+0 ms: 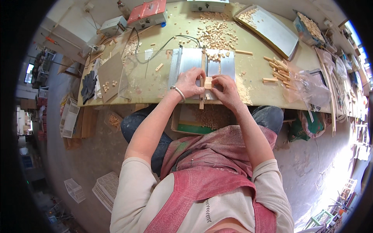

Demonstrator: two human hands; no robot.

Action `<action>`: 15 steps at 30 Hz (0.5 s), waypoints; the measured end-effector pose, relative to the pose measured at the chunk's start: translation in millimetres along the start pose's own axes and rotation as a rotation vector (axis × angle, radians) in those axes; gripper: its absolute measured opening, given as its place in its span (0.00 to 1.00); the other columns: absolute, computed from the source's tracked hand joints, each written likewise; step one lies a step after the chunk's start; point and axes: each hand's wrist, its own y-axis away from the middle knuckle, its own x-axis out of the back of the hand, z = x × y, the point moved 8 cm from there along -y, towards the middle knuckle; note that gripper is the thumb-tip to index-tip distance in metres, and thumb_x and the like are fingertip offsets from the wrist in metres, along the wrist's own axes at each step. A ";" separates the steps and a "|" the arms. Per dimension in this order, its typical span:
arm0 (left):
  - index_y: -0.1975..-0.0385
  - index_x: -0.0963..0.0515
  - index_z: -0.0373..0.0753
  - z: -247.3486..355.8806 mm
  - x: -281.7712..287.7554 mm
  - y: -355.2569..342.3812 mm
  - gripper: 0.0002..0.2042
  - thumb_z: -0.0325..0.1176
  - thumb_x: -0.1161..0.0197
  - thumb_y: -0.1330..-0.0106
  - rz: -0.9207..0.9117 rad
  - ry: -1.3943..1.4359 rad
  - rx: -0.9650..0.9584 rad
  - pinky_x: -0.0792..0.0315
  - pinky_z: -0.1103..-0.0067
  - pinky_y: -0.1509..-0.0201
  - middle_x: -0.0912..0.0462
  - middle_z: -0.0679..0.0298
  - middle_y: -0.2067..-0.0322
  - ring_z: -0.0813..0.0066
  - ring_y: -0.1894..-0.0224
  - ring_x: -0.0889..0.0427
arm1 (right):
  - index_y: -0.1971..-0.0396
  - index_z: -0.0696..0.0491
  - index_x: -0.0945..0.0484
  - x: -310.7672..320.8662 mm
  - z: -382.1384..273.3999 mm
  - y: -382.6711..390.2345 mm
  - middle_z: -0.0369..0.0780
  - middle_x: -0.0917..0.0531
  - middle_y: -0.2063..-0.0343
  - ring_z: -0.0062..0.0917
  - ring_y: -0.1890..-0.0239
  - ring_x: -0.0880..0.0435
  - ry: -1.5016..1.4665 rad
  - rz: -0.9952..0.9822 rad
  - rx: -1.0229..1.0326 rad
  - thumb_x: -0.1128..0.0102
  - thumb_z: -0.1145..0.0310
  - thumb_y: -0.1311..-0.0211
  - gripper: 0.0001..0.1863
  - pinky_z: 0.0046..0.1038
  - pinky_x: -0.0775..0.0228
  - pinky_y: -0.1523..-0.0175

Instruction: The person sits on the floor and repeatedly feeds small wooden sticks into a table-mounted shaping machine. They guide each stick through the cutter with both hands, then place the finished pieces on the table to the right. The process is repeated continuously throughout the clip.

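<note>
My left hand [190,82] is closed at the long wooden strip [201,103], its fingertips and thumb bent against the strip's side. That strip lies front to back across a silver metal plate [227,72] with a dark slot in it. Between my hands are small pale wood pieces [208,82], set close together against the strip. My right hand [226,92] pinches them from the right with thumb and fingers. Beyond the hands, several cut wood blocks [215,55] lie on the plate. The exact contact under my left fingertips is hidden.
Many small blocks [217,35] are scattered toward the back. Wood sticks [278,72] are piled at right beside clear plastic [307,87]. A red-lidded box [147,12] and cable [171,40] are behind; dark gloves [89,86] lie left. Below sits a box of blocks [186,127].
</note>
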 end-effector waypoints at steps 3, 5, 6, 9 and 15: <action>0.54 0.20 0.42 -3.5 0.4 -6.2 0.23 0.40 0.23 0.51 -0.005 0.013 0.009 0.21 0.72 0.55 0.23 0.62 0.64 0.67 0.63 0.21 | 0.64 0.56 0.18 -1.4 4.1 -6.0 0.45 0.13 0.51 0.43 0.47 0.17 0.008 0.018 -0.024 0.26 0.74 0.47 0.11 0.40 0.25 0.42; 0.54 0.20 0.43 -5.8 1.1 -10.9 0.23 0.39 0.23 0.51 0.002 0.034 0.011 0.22 0.73 0.55 0.24 0.63 0.64 0.68 0.64 0.22 | 0.65 0.56 0.18 -2.7 8.2 -9.7 0.45 0.13 0.51 0.43 0.47 0.17 -0.005 0.024 -0.045 0.26 0.74 0.47 0.11 0.40 0.24 0.42; 0.54 0.20 0.43 -7.2 1.3 -12.9 0.23 0.39 0.23 0.51 0.003 0.032 0.010 0.22 0.73 0.55 0.24 0.63 0.63 0.68 0.64 0.23 | 0.65 0.56 0.18 -2.9 10.0 -11.3 0.45 0.13 0.51 0.43 0.48 0.17 -0.014 0.024 -0.051 0.26 0.74 0.47 0.11 0.40 0.24 0.42; 0.54 0.20 0.43 -9.4 2.7 -19.0 0.23 0.38 0.23 0.51 0.008 0.034 0.008 0.22 0.74 0.55 0.24 0.64 0.63 0.69 0.65 0.23 | 0.65 0.56 0.18 -3.9 16.0 -15.4 0.45 0.13 0.52 0.43 0.48 0.17 -0.021 0.037 -0.051 0.26 0.74 0.47 0.11 0.40 0.24 0.43; 0.54 0.20 0.44 -15.5 5.9 -33.4 0.23 0.38 0.24 0.51 0.030 0.032 0.003 0.22 0.74 0.55 0.24 0.65 0.63 0.70 0.64 0.23 | 0.66 0.57 0.18 -4.0 24.0 -28.0 0.46 0.14 0.51 0.44 0.48 0.16 -0.019 0.042 -0.062 0.27 0.74 0.47 0.10 0.40 0.24 0.43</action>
